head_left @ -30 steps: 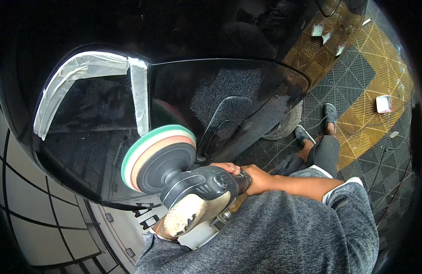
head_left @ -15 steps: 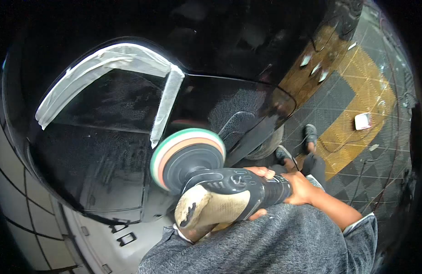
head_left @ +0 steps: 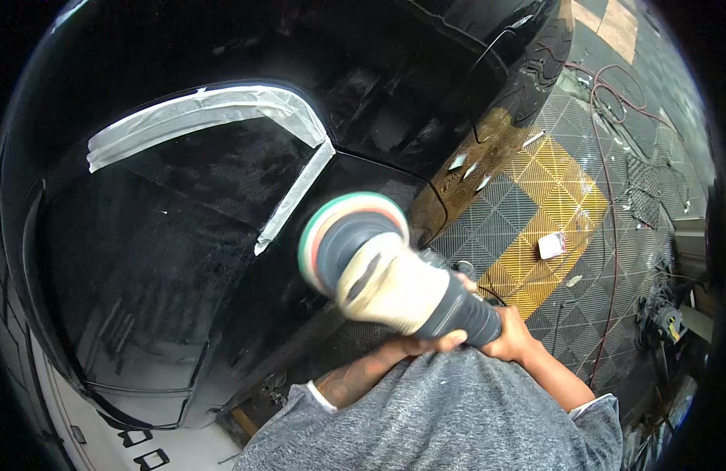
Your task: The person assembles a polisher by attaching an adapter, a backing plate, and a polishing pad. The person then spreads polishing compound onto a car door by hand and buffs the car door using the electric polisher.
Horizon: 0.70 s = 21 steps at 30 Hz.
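A polisher (head_left: 398,286) with a round foam pad (head_left: 306,250), edged in green, white and orange, is held in front of my body. My left hand (head_left: 433,343) wraps around its dark body from below, thumb on the near side. My right hand (head_left: 513,336) is closed around the rear end of the handle. The pad is tilted and overlaps the glossy black car panel (head_left: 143,235) in this view; its working face is turned away from me. White masking tape (head_left: 296,196) lines a curved edge and a seam on the panel.
Grey and yellow floor tiles (head_left: 563,196) lie to the right, with a small white container (head_left: 551,245) on them. A red hose (head_left: 612,259) runs across the floor. Equipment (head_left: 665,318) stands at the far right. White car bodywork (head_left: 190,455) shows at lower left.
The polisher has swung, its pad shifting right and slightly up in view. My left forearm has come into sight. The view has turned, showing more floor and hose at right.
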Tool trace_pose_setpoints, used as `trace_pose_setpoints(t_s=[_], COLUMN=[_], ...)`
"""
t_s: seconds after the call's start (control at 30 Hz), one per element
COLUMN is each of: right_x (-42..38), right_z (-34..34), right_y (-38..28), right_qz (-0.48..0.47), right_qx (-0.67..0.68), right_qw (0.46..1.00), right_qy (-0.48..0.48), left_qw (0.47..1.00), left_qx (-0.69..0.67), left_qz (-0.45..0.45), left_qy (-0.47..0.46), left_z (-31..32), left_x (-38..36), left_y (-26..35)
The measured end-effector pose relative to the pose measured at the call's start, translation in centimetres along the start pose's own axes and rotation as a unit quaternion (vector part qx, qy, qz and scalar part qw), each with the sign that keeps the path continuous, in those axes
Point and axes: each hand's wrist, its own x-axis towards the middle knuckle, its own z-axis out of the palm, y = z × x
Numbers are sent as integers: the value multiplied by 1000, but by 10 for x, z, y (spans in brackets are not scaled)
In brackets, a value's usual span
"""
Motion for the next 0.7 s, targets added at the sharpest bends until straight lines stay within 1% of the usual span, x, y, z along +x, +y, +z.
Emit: trace_pose_setpoints(t_s=[0.07,0.13,0.2,0.23,0.27,0.33,0.37,0.4,0.47,0.53,0.57,0.6,0.63,0.67,0.7], right_x=[-1,1,1,1,3,5,5,5,7,9,10,12,12,13,14], right_z=[3,1,2,1,1,2,-1,1,-2,-3,-5,-3,-3,0,4], right_y=[10,14,19,22,25,17,4,1,-4,-3,-2,-3,-2,1,2], right_qz=[79,65,-8,0,1,19,50,49,59,14,8,3,3,27,48], right_qx=[24,31,5,-5,-8,44,53,52,62,30,25,22,13,22,29], right_qw=[996,997,1000,1000,1000,998,996,997,996,999,1000,1000,1000,999,998], right_qy=[26,34,27,8,7,41,45,43,25,11,9,2,-12,9,32], left_qw=[998,999,998,998,998,996,997,996,996,997,995,995,993,990,998], left_qx=[-7,29,-22,28,25,90,50,25,65,79,96,91,115,138,69], left_qz=[-49,-9,33,51,52,-9,-50,-86,-47,23,39,46,30,10,-6], left_qy=[-50,-32,39,32,33,-9,3,-11,-25,3,-8,2,5,9,5], left_z=[0,1,15,11,8,5,5,0,-5,-1,-5,-8,-8,-8,-10], left_x=[22,22,8,6,7,20,25,27,29,17,12,14,15,16,25], left_y=[11,10,2,0,-3,9,8,6,11,21,15,8,5,4,9])
